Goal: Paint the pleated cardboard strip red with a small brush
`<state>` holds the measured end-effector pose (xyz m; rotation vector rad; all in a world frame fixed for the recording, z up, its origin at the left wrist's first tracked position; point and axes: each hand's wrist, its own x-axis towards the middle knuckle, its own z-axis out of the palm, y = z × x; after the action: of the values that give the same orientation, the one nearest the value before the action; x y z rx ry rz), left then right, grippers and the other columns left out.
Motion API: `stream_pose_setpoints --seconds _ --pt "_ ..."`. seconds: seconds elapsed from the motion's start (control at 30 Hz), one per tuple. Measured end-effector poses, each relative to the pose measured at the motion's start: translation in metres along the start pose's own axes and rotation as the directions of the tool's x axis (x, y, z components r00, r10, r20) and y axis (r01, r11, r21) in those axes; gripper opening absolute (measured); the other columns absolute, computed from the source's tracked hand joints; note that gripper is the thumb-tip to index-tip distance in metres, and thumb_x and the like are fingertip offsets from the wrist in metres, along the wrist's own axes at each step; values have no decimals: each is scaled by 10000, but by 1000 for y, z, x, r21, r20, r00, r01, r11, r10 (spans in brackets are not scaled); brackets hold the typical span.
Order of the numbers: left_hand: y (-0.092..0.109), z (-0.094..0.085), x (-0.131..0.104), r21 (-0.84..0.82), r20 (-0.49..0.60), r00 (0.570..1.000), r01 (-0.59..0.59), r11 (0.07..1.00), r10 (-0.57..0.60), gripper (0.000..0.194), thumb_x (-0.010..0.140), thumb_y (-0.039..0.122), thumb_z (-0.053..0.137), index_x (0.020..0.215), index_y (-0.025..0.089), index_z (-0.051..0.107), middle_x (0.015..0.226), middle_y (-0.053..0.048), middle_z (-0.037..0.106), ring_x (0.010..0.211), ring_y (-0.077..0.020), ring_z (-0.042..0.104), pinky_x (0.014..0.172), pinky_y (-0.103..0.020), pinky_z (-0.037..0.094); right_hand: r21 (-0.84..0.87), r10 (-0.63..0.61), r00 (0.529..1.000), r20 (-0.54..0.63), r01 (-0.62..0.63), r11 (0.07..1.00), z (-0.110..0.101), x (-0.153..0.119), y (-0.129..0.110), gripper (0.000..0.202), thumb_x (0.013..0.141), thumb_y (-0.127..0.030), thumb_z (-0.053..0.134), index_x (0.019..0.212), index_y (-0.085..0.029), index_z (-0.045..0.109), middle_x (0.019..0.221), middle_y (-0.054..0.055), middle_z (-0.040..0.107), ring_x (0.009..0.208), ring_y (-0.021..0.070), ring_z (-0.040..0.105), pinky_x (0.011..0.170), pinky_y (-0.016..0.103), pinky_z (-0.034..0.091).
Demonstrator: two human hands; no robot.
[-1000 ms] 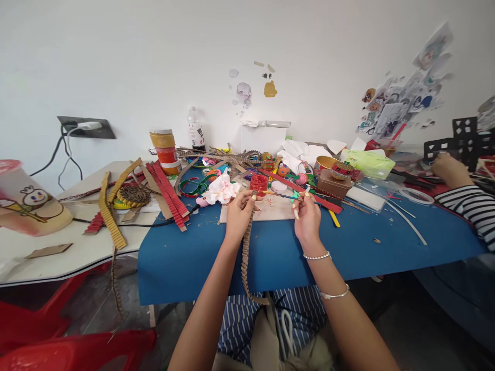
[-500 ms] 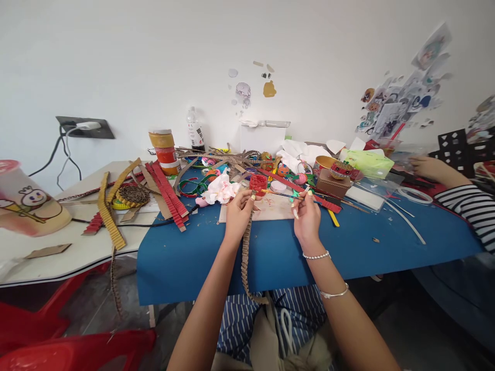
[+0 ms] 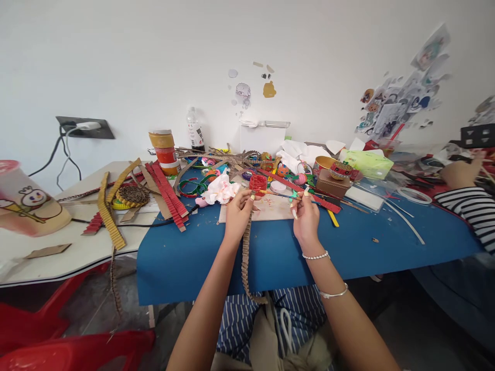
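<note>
My left hand (image 3: pixel 238 214) pinches the upper end of a brown corrugated cardboard strip (image 3: pixel 245 257), whose lower part hangs over the table's front edge. Just above those fingers is the red-painted part (image 3: pixel 258 183) of cardboard. My right hand (image 3: pixel 306 219) is closed on a thin paintbrush (image 3: pixel 284 195), its tip pointing left at the red part. Beneath the brush lies a pale board (image 3: pixel 273 212) with red specks. A crumpled white tissue (image 3: pixel 221 188) with pink stains lies left of my left hand.
Stacked paint jars (image 3: pixel 165 152) and a bottle (image 3: pixel 195 130) stand at the back left. Red strips (image 3: pixel 166 196) and yellow strips (image 3: pixel 110 211) lie left. A brown box (image 3: pixel 332 184) and green tissue pack (image 3: pixel 367 163) are right. A striped sleeve (image 3: pixel 467 208) reaches in at far right.
The other person's hand at the far right has moved right and turned, and the black cut-out piece there has shifted. My hands have barely moved, keeping the strip and brush.
</note>
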<state>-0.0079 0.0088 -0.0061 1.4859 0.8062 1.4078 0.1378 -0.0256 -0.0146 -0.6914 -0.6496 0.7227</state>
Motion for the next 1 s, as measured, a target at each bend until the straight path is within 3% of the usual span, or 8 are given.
stream_pose_setpoints --seconds 1.0 --pt "1 0 -1 0 13 999 31 1000 -31 157 738 242 498 865 152 516 777 -18 635 522 -72 525 586 -220 439 -28 -17 1000 18 17 999 1 -1 0 193 749 -354 502 720 -162 506 471 -55 488 389 30 375 383 178 226"
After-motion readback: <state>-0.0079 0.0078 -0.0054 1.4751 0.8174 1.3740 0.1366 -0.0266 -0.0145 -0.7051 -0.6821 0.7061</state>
